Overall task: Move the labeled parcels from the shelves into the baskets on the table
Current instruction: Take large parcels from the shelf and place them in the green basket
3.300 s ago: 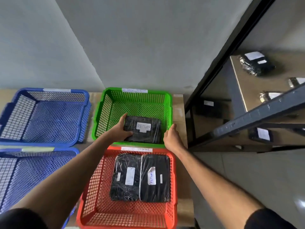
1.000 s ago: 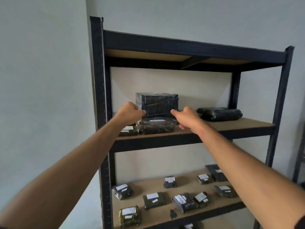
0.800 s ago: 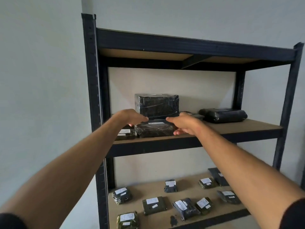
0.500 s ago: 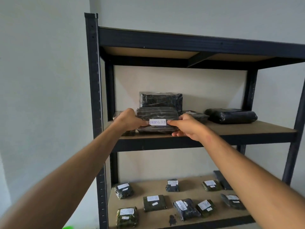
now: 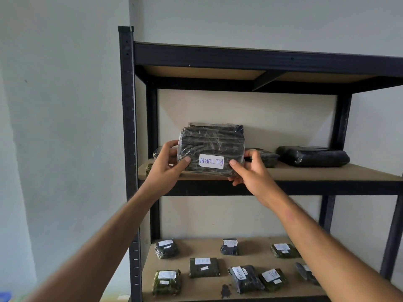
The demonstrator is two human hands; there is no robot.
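Note:
I hold a black plastic-wrapped parcel (image 5: pixel 210 147) with a white label reading RETURN, tilted up so its labelled face points at me, at the front edge of the upper shelf (image 5: pixel 305 173). My left hand (image 5: pixel 166 165) grips its left end, thumb on the front. My right hand (image 5: pixel 248 168) grips its right end the same way. Behind it another black parcel (image 5: pixel 196 124) shows only its top edge. No baskets are in view.
A long black parcel (image 5: pixel 311 155) lies at the right of the upper shelf and a flatter one (image 5: pixel 265 156) sits behind my right hand. Several small labelled parcels (image 5: pixel 204 267) are spread over the lower shelf. A black upright post (image 5: pixel 128 149) stands at the left.
I turned from the baskets to the shelf unit, reached with both hands to the upper shelf, took hold of the parcel and tipped it up off the board.

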